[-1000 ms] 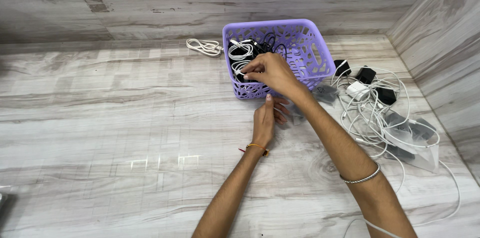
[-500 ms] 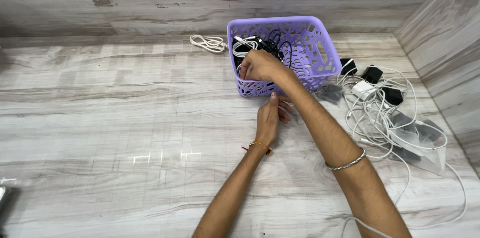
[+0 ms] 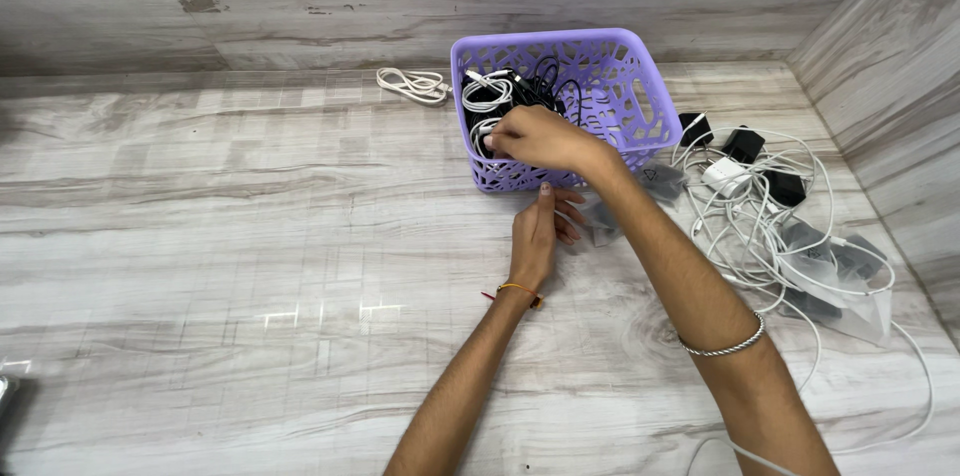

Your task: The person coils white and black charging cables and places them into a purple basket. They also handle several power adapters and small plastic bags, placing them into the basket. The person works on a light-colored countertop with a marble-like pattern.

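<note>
Bright, even overhead light fills the head-camera view, sharp throughout. Small white glare patches sit on the glossy grey marble floor (image 3: 300, 316). Soft, short shadows fall beneath the forearms and beside the purple basket (image 3: 620, 86). Wide-angle bending shows slightly along the frame edges.

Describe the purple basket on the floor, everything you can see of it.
The purple basket is a rectangular tub that looks like plastic, its walls cut through with an irregular web of holes under a smooth rounded rim. It stands upright on the wood-grain surface, close to the wall. Inside lie coiled white cables and black cables. The right hand reaches over its near rim into the cables, while the left hand is raised just in front of its near wall.
</note>
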